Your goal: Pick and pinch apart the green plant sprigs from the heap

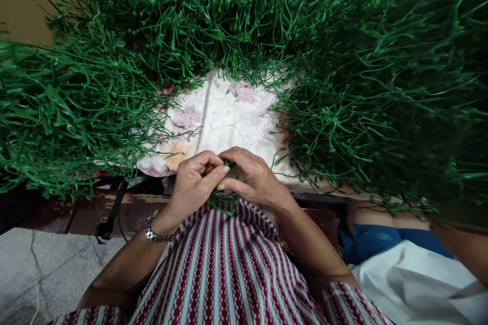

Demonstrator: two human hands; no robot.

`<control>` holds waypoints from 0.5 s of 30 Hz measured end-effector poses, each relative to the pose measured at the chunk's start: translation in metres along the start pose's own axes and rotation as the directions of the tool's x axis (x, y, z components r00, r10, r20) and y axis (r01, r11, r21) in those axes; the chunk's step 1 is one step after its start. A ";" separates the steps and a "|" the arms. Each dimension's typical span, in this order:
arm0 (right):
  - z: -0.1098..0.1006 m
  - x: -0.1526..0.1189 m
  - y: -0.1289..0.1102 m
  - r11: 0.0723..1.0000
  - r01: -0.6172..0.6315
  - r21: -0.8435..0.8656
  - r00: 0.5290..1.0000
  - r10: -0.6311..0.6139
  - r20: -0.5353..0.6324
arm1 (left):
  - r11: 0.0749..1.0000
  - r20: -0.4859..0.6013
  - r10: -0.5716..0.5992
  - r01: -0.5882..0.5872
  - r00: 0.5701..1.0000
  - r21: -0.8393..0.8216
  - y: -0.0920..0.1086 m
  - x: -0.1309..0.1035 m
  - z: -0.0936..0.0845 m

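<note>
My left hand (194, 180), with a metal watch (152, 228) on its wrist, pinches a thin green plastic stem between thumb and forefinger. My right hand (253, 177) meets it fingertip to fingertip, its fingers curled round the same green piece (227, 163). Part of that piece is hidden behind my fingers. Below the hands, more green strands (224, 205) hang over the striped garment (232, 264).
Heaps of green artificial stems (61, 106) surround a floral cloth (240, 117) on the left, back and right (362, 96). A dark wooden edge (133, 208) runs in front. At the lower right, another person's arm (457, 244) and white cloth (415, 279) show.
</note>
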State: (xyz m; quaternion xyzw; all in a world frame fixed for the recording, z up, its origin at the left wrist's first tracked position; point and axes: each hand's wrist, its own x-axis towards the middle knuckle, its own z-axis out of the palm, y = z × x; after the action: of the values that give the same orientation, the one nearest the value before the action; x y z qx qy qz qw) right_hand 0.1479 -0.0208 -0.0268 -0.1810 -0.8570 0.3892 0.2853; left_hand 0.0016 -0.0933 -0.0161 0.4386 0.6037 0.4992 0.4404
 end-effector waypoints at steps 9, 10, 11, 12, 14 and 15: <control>-0.009 -0.004 0.003 0.996 0.061 -0.065 0.991 -0.053 0.119 | 0.953 0.192 0.193 -0.231 0.962 0.196 0.006 0.002 -0.012; -0.008 -0.004 0.004 0.993 0.074 -0.093 0.992 -0.064 0.113 | 0.946 0.191 0.201 -0.241 0.961 0.216 0.006 0.001 -0.011; -0.007 -0.005 0.004 0.988 0.085 -0.128 0.992 -0.072 0.102 | 0.940 0.186 0.208 -0.249 0.960 0.234 0.006 0.001 -0.011; -0.006 -0.005 0.004 0.981 0.092 -0.168 0.993 -0.077 0.091 | 0.934 0.179 0.216 -0.256 0.960 0.248 0.006 0.001 -0.010; -0.003 -0.005 0.004 0.961 0.097 -0.259 0.994 -0.082 0.068 | 0.925 0.163 0.229 -0.267 0.960 0.270 0.005 -0.001 -0.008; -0.001 -0.005 0.003 0.949 0.099 -0.300 0.995 -0.085 0.058 | 0.922 0.155 0.232 -0.268 0.960 0.279 0.005 -0.001 -0.007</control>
State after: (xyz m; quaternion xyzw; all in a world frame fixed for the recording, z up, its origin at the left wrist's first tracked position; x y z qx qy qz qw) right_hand 0.1532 -0.0208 -0.0306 -0.1737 -0.9201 0.2437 0.2528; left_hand -0.0044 -0.0956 -0.0101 0.6021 0.5836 0.4280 0.3372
